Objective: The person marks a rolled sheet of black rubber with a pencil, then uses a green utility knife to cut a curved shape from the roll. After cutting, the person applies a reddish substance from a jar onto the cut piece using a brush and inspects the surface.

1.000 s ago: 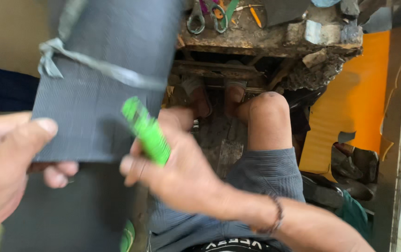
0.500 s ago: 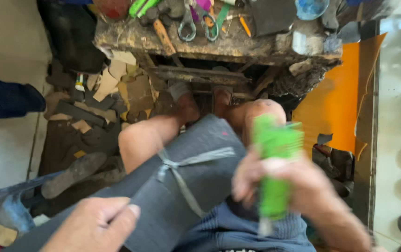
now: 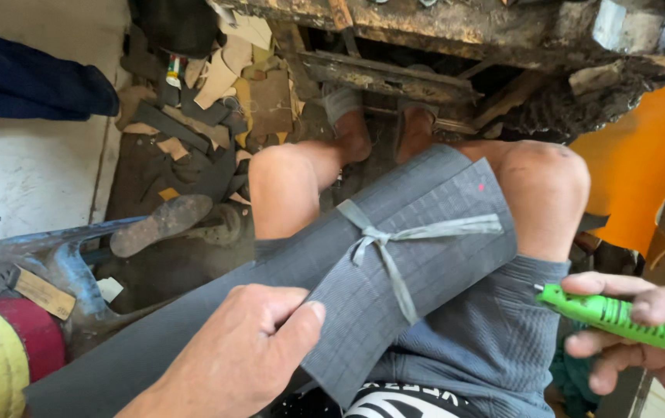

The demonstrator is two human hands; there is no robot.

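Note:
A roll of dark grey rubber sheet [image 3: 418, 232], scored with a grid and tied with a grey strip [image 3: 394, 240], lies across my bare knees. My left hand [image 3: 247, 348] pinches the sheet's near edge between thumb and fingers at the lower middle. My right hand [image 3: 642, 333] is at the lower right, apart from the sheet, and grips a bright green pen-shaped tool [image 3: 619, 313] whose tip points left toward the roll.
A worn wooden workbench [image 3: 464, 31] stands just beyond my knees. Leather and rubber scraps [image 3: 209, 101] and a shoe sole [image 3: 158, 224] litter the floor at left. An orange sheet [image 3: 634, 162] hangs at right. A blue metal stand [image 3: 54, 263] and red-yellow roll [image 3: 0, 356] sit lower left.
The view has tilted down and the roll has settled lower across my knees. My right hand has swung the green tool away from the roll to the lower right.

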